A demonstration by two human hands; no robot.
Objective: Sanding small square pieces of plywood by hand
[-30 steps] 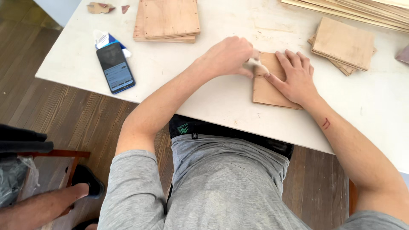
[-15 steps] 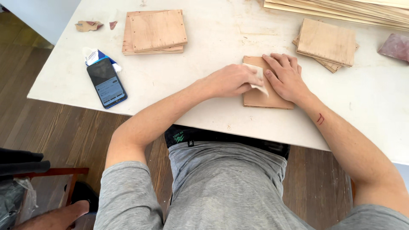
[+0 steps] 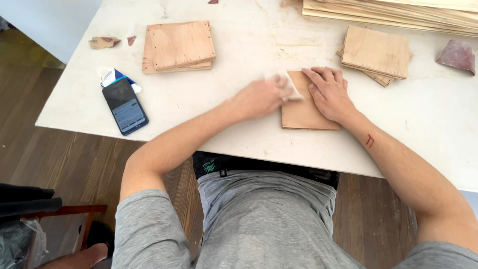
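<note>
You have tan wooden squares (image 3: pixel 304 107) on your off-white table (image 3: pixel 239 60), a black phone (image 3: pixel 125 105) with a blue edge, reddish-brown sandpaper (image 3: pixel 455 55), and grey clothes (image 3: pixel 264 219).

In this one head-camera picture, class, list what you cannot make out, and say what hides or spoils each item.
- Left hand: motion-blurred; its grip on the pale sheet is unclear.
- Wooden square: partly covered by the right hand.
- Long boards: cut off by the top edge.
- Phone screen: too small to read.
- Stack: piece count unclear from above.
</note>
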